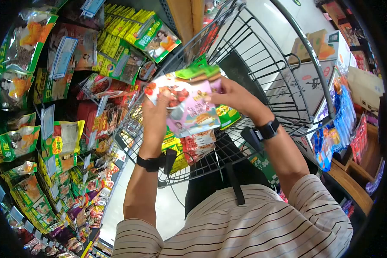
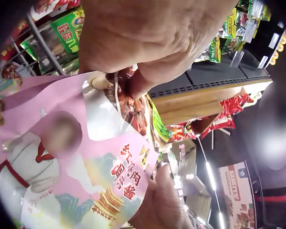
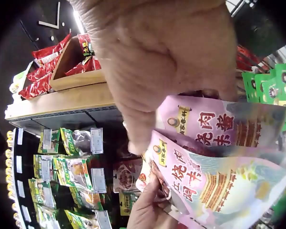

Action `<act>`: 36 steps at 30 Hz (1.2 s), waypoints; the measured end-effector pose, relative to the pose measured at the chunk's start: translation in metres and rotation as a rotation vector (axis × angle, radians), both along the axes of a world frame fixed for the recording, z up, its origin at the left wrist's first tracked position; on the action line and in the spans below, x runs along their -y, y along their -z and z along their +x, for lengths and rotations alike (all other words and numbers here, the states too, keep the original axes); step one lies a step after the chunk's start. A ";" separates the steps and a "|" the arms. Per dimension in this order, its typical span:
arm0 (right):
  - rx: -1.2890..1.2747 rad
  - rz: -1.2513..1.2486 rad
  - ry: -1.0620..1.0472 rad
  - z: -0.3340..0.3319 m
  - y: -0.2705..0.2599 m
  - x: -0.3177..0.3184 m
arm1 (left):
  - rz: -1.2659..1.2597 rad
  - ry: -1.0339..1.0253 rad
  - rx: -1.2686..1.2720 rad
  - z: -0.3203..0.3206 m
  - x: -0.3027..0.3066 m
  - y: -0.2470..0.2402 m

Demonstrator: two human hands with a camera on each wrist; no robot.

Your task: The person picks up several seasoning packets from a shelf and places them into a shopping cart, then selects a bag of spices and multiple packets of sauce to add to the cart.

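Note:
Over a wire shopping cart (image 1: 193,175), both hands hold pink sauce packets (image 1: 198,105) printed with a dish of red meat. My left hand (image 1: 157,118) grips their left side, its thumb across the front. At the upper right edge, my right hand (image 1: 241,96) pinches the packets between thumb and fingers. Two pink packets (image 3: 219,186) are fanned apart in the right wrist view, one overlapping the other. A blurred green-topped packet (image 1: 198,72) shows behind the pink ones. Inside the cart lie a green-yellow packet (image 1: 228,115) and red-and-white packets (image 1: 198,146).
On the left, a shelf rack carries hanging seasoning packets (image 1: 13,142) with price tags (image 1: 64,56). White cartons (image 1: 307,86) stand beyond the cart on the right, beside blue bagged goods (image 1: 339,120) and a wooden display edge (image 1: 350,185).

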State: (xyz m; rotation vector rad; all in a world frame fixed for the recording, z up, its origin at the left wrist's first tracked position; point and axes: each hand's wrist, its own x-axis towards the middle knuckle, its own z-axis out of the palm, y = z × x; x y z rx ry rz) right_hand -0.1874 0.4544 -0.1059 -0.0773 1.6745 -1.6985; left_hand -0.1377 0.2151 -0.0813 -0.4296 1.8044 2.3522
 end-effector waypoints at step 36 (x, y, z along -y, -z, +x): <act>-0.195 0.318 -0.249 0.055 0.042 0.002 | -1.463 0.661 -0.371 0.074 0.128 0.099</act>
